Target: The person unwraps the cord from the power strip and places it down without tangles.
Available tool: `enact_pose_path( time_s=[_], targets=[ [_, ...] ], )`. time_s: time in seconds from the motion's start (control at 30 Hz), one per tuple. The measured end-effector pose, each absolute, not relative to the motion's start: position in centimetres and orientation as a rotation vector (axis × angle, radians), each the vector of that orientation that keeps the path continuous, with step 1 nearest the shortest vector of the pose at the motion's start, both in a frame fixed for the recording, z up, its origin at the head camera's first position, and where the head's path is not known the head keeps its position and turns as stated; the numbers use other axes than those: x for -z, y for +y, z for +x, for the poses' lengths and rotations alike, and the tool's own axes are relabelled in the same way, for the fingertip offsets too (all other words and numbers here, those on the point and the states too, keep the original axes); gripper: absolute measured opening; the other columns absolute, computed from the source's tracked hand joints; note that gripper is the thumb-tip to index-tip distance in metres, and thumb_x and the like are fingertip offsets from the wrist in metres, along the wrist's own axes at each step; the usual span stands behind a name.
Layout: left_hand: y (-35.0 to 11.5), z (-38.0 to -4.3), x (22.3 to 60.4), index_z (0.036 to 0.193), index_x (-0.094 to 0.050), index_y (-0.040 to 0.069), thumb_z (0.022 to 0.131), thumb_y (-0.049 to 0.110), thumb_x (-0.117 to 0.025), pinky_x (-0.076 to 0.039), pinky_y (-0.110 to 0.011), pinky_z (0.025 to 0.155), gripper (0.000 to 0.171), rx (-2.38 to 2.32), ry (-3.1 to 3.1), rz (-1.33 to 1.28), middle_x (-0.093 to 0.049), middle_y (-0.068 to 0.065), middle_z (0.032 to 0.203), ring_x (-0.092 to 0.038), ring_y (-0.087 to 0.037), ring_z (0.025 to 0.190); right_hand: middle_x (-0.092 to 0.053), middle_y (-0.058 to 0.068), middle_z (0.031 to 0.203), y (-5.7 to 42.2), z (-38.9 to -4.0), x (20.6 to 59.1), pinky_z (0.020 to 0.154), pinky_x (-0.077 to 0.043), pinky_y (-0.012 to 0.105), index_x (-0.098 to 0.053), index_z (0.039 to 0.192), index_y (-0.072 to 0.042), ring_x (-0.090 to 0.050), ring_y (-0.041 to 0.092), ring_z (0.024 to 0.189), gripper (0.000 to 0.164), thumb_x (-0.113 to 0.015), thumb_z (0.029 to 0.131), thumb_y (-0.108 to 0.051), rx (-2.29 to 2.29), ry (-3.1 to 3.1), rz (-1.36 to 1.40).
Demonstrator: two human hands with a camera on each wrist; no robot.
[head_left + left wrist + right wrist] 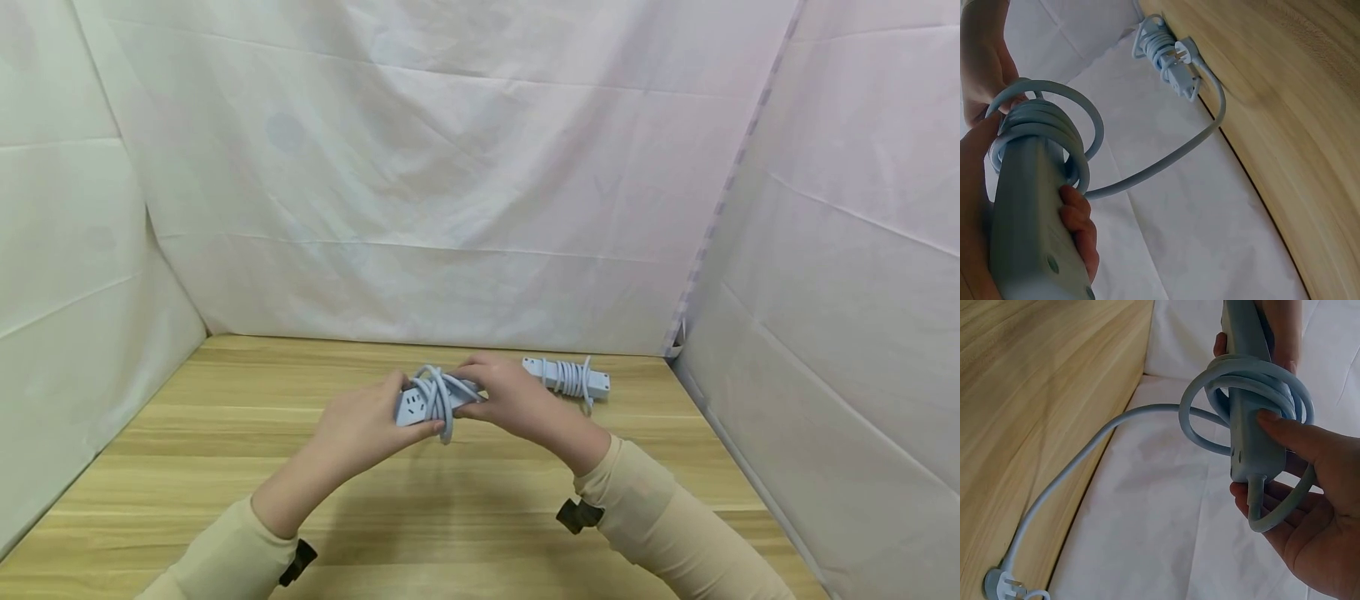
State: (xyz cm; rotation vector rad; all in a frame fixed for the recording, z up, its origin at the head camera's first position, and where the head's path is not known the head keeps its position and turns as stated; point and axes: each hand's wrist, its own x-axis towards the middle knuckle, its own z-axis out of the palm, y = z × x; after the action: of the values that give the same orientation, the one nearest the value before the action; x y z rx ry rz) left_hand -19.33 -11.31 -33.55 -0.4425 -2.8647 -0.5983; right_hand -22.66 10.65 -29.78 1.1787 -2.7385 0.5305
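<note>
A pale blue power strip, its own cord wound loosely round its middle, is held up over the table between both hands. My left hand grips the socket end, thumb on one side and fingers round the other. At the cord end, my right hand holds the strip, thumb on its face and fingers behind, as the right wrist view shows. One length of cord runs away from the coil to a plug, which lies low by the table in that view.
A second power strip, its cord wrapped in tight turns, lies on the wooden table at the back right. White cloth hangs behind the table and along both sides.
</note>
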Motion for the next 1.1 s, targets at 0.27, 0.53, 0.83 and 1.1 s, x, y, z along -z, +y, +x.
enact_pose_path(
  time_s=[0.27,0.53,0.83,1.1],
  targets=[
    [-11.3,-19.2,33.7,0.099,-0.054,0.014,0.071,0.079,-0.062,-0.036,-0.031,0.048,0.071,0.579,-2.869,-0.402,-0.052,0.007,0.068,-0.047,-0.013,0.053,-0.059,0.005,0.128,10.8,-22.3,29.4,0.089,-0.049,0.034,-0.055,0.136,-0.009,-0.058,0.020,0.112,0.057,-0.077,0.086,-0.027,-0.543,-2.807,1.173],
    [-11.4,-19.2,33.6,0.103,-0.055,0.013,0.071,0.079,-0.063,-0.037,-0.030,0.046,0.073,0.533,-2.872,-0.414,-0.052,0.008,0.067,-0.047,-0.012,0.052,-0.050,0.001,0.142,11.3,-22.6,27.9,0.104,-0.038,0.038,-0.053,0.140,-0.014,-0.042,0.017,0.132,0.046,-0.063,0.097,-0.024,-0.645,-2.717,1.397],
    [-11.1,-18.8,33.6,0.100,-0.054,0.016,0.068,0.081,-0.062,-0.036,-0.031,0.047,0.073,0.519,-2.837,-0.466,-0.053,0.010,0.064,-0.046,-0.011,0.051,-0.055,-0.001,0.138,10.9,-24.2,27.5,0.104,-0.038,0.032,-0.068,0.124,-0.013,-0.046,0.014,0.129,0.029,-0.056,0.099,-0.006,-0.606,-2.568,1.722],
    [-11.0,-18.8,33.8,0.098,-0.052,0.017,0.069,0.078,-0.065,-0.036,-0.030,0.047,0.068,0.496,-2.814,-0.489,-0.052,0.010,0.062,-0.045,-0.011,0.050,-0.063,0.001,0.126,10.4,-24.9,26.8,0.099,-0.042,0.027,-0.072,0.116,-0.010,-0.054,0.016,0.121,0.024,-0.063,0.094,-0.004,-0.486,-2.586,1.776]
  ],
)
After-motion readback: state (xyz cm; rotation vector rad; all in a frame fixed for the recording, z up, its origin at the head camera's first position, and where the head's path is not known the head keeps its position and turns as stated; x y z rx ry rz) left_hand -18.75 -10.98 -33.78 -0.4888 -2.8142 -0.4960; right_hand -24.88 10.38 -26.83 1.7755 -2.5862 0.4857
